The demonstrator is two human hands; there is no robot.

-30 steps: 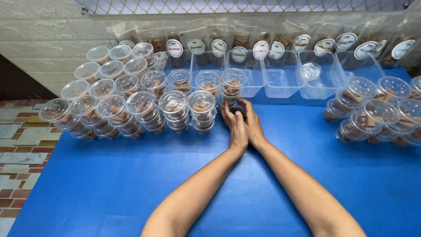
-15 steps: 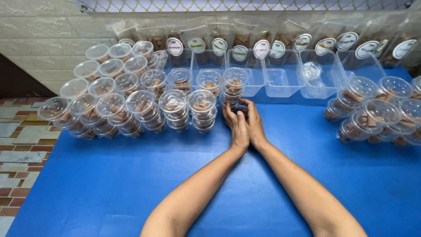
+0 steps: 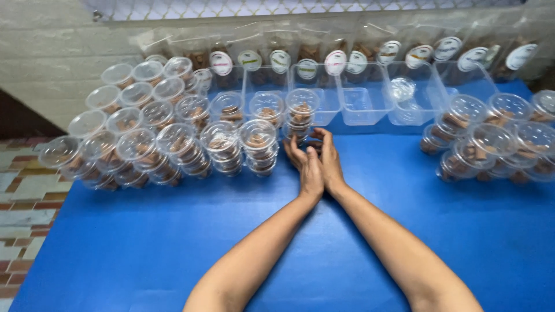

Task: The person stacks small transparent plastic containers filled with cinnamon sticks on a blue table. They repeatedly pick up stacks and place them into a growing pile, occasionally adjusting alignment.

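My left hand point(image 3: 304, 164) and my right hand point(image 3: 329, 159) lie side by side on the blue table point(image 3: 173, 242), fingers curled round the base of a stack of clear lidded cups point(image 3: 300, 115) holding brown pieces. This stack stands at the right end of a large group of similar stacked cups point(image 3: 156, 136). What the fingertips grip is partly hidden by the hands themselves.
Another group of filled cups point(image 3: 491, 144) lies at the right. Clear rectangular tubs point(image 3: 361, 101) and a row of bags with round labels point(image 3: 335, 60) line the back wall. A tiled floor point(image 3: 23, 196) shows past the table's left edge.
Both hands stay together at the base of the cup stack; they have barely shifted. The view has tilted slightly.
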